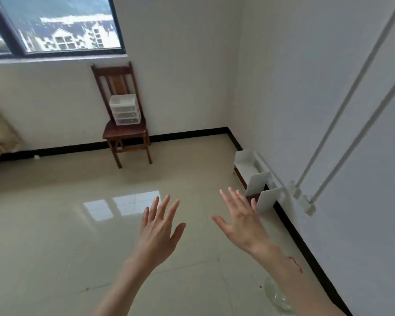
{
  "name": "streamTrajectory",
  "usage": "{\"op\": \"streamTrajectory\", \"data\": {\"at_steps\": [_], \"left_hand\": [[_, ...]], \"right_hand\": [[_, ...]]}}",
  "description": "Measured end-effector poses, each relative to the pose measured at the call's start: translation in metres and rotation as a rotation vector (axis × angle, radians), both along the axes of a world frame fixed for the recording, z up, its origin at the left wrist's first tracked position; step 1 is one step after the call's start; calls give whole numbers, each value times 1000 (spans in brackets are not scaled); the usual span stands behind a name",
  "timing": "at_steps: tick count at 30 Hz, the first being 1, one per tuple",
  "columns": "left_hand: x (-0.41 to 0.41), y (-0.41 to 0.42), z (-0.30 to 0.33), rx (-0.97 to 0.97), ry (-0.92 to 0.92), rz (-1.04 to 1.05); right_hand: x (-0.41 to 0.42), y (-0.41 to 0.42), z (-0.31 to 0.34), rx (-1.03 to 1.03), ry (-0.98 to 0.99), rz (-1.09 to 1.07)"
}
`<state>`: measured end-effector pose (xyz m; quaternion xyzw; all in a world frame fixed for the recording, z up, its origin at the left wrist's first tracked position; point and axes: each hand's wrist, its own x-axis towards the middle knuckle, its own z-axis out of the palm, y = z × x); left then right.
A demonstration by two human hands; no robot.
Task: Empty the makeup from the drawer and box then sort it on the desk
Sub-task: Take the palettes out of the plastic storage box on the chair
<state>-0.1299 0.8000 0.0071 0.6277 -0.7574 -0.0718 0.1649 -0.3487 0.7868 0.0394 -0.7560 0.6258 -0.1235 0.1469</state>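
Left hand [158,226] and right hand [242,218], lower centre: fingers spread straight, holding nothing, above the floor [55,224]. Clear drawer unit [124,109] stands on the chair [123,131], upper centre-left. White divided box [255,176] sits against the right wall.

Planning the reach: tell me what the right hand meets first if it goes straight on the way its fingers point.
Probably the white divider rack on the floor by the wall: the right hand points up-right toward it. Depth is unclear from one view.

Tiled floor [55,224]: chair [126,131], white rack [258,179].
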Motion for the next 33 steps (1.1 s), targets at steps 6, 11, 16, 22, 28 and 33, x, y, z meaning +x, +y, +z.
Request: {"op": "streamTrajectory", "data": {"at_steps": [6,11,16,22,28,33], "left_hand": [[82,-52,-4,54,-60,256],[144,-118,-15,36,-32,325],[220,-210,-22,31,1,352],[307,-312,-17,26,26,353],[371,-392,-30,126,36,340],[429,-477,-39,148,33,359]], "right_hand": [[94,-108,-7,-1,12,255],[168,-190,-19,-17,15,331],[249,-282,-21,-19,0,320],[335,-382,-12,-18,-5,289],[409,-473,-22,14,9,295],[463,-558,-36,50,32,313]]}}
